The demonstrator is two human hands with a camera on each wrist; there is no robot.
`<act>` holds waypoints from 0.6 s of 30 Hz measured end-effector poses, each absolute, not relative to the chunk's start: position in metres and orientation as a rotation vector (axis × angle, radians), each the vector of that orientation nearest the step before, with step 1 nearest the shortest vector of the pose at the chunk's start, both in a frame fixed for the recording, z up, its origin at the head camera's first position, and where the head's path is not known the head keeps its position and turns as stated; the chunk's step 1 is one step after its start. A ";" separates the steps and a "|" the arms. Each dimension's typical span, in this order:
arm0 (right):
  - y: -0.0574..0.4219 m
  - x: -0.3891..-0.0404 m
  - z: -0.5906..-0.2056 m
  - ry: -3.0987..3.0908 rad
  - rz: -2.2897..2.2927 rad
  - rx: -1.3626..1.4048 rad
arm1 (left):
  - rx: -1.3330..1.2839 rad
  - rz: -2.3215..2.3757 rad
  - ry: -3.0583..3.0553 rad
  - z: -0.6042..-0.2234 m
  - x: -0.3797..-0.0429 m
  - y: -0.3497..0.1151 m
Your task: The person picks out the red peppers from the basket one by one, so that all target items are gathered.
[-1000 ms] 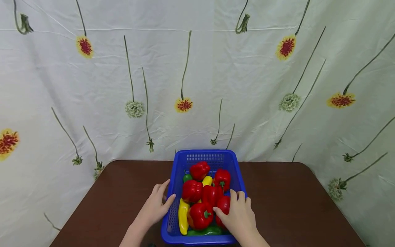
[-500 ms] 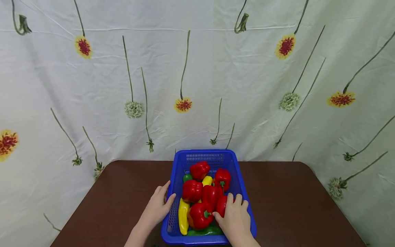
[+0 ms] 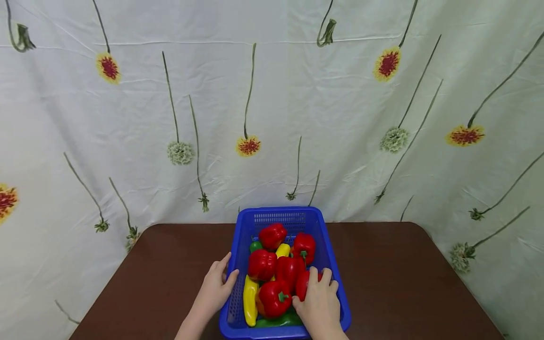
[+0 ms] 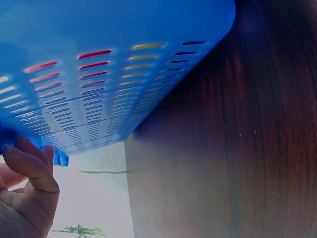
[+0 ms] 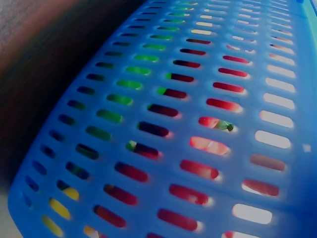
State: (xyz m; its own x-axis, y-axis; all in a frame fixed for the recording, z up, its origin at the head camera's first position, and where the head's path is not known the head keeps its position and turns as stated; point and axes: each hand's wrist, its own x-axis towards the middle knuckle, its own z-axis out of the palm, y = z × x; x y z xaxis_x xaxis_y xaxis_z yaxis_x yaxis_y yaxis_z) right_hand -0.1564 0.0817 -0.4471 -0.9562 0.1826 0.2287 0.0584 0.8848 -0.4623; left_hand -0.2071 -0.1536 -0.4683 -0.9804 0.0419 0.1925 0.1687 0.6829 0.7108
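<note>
- Nearest me, the person's right hand (image 3: 318, 302) reached in over the basket's right side, its fingers curved over one red pepper (image 3: 301, 284) and its thumb on the pepper's left; it had hold of that pepper, which lay inside the basket.
- The left hand (image 3: 214, 287), well apart from the right, rested at the left rim, touching it with thumb and fingers parted and only lightly bent.
- Between the two hands, the blue plastic basket (image 3: 264, 333) stood upright on the table, its sides pierced with rows of slots that showed red, green and yellow from outside.
- Along the basket's near end, a long green vegetable (image 3: 277, 320) lay crosswise, partly covered.
- Just behind it sat a big front pepper (image 3: 274, 298), red, its green stem turned toward the right hand, with a yellow vegetable (image 3: 250, 302) lengthwise at its left.
- Farther in, a middle pepper (image 3: 290, 273) and a left pepper (image 3: 262, 264) lay side by side, both red.
- Toward the far end came another yellow piece (image 3: 283, 250), a small green one (image 3: 255, 246) and two more red peppers (image 3: 304, 246).
- The dark brown table (image 3: 170, 274) ran back to a pale cloth (image 3: 272, 94) printed with upside-down flowers.
</note>
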 end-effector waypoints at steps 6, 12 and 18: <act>0.087 -0.157 -0.440 -2.740 0.800 -0.158 | -0.165 -1.197 -2.727 -0.468 -0.206 -0.154; 0.106 -0.164 -0.419 -2.663 1.011 -0.164 | -0.162 -1.188 -2.719 -0.468 -0.207 -0.154; 0.141 -0.177 -0.401 -2.590 1.311 -0.209 | -0.146 -1.197 -2.727 -0.467 -0.206 -0.154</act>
